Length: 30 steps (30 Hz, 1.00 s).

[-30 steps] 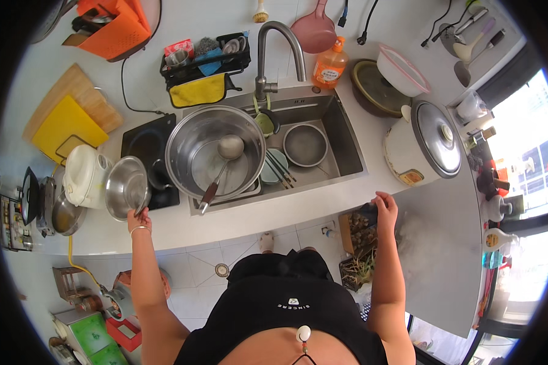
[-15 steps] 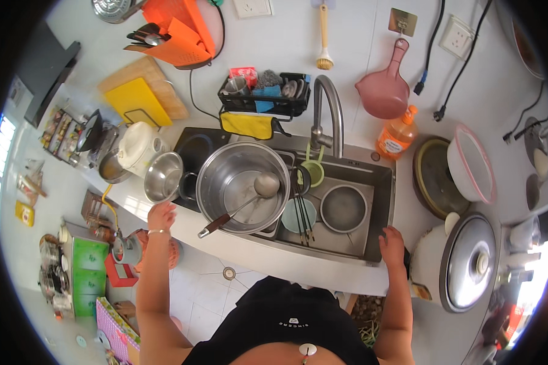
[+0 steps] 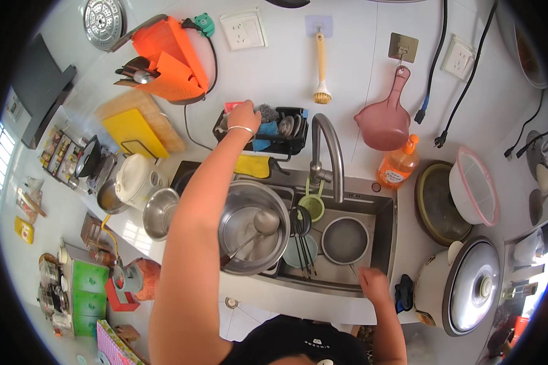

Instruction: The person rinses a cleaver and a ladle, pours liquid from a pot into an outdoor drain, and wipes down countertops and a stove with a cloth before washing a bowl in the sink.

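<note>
My left hand (image 3: 245,117) reaches over the black sink caddy (image 3: 293,144) against the back wall, its fingers pointing down near a red packet (image 3: 231,106) and a grey scouring pad (image 3: 268,114). The hand hides its own fingertips and that part of the caddy. My left forearm crosses a large steel pot (image 3: 256,258), which holds a ladle (image 3: 265,222). Loosely curled at the sink's front right edge is my right hand (image 3: 374,286), with nothing seen in it. A round grey pan (image 3: 345,240) lies in the sink (image 3: 380,243) just beyond it.
Black chopsticks (image 3: 303,254) lie across a pale green bowl (image 3: 293,258) in the sink, below a green strainer (image 3: 312,208). The faucet (image 3: 332,152) arches over the sink. An orange soap bottle (image 3: 397,164) and a lidded cooker (image 3: 460,289) stand right. A steel bowl (image 3: 159,213) sits left.
My left hand has moved from the counter's front edge up and across to the caddy. My right hand has shifted slightly left and its fingers have curled. The view has tilted up.
</note>
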### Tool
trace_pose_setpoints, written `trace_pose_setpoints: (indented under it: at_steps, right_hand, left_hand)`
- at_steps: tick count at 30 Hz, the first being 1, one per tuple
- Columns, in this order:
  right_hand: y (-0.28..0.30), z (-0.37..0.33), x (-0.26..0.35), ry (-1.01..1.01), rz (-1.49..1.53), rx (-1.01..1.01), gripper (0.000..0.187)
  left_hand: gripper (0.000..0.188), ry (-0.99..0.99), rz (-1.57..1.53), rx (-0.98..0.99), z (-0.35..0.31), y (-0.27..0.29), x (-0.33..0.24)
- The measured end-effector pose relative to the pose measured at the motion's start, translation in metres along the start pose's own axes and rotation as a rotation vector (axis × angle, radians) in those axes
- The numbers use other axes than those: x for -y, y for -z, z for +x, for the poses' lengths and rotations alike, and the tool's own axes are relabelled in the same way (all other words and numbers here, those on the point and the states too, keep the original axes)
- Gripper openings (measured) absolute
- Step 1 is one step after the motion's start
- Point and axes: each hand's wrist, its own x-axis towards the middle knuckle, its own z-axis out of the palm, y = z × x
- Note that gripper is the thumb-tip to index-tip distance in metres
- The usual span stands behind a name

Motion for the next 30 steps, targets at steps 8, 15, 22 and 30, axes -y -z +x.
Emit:
trace_pose_setpoints:
  at_steps: [8, 15, 22, 30]
  right_hand:
    - [0.006, -0.050, -0.013, -0.181, -0.015, -0.130, 0.011]
    - [0.002, -0.017, -0.011, -0.121, 0.087, -0.151, 0.011]
    - [-0.008, 0.031, 0.016, -0.491, 1.745, 0.345, 0.048]
    - [-0.106, 0.067, -0.089, -0.970, 1.826, -0.040, 0.038]
  left_hand:
    - [0.033, 0.138, 0.060, 0.311, 0.033, -0.021, -0.024]
    - [0.032, -0.030, -0.522, -0.499, 0.001, 0.068, -0.052]
    - [0.029, -0.643, -0.471, 0.101, -0.234, 0.095, -0.171]
    - [0.033, -0.045, -0.778, 0.530, -0.406, -0.075, -0.197]
